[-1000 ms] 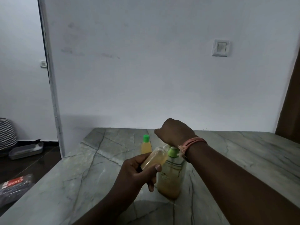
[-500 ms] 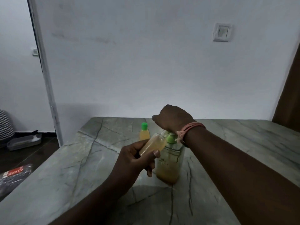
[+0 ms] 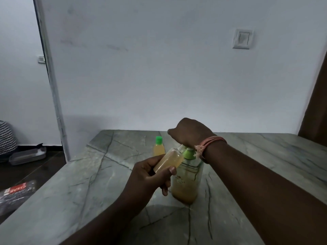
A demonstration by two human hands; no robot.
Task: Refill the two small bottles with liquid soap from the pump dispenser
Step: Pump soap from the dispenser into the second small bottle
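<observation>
Small bottles: two (one capped) (image 3: pixel 158 146) | left hand (image 3: pixel 150 175) grips one (image 3: pixel 169 161) | right hand (image 3: pixel 190 132) fisted, seemingly atop one dispenser (image 3: pixel 187 177)

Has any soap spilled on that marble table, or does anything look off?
No spill shows on the table. The left hand tilts an uncapped small bottle to the pump dispenser, pressed by the right hand. The capped bottle stands upright.

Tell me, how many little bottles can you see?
2. One small bottle is tilted in the left hand, its mouth up by the pump dispenser. The capped bottle stands on the table behind. None seems hidden.
</observation>
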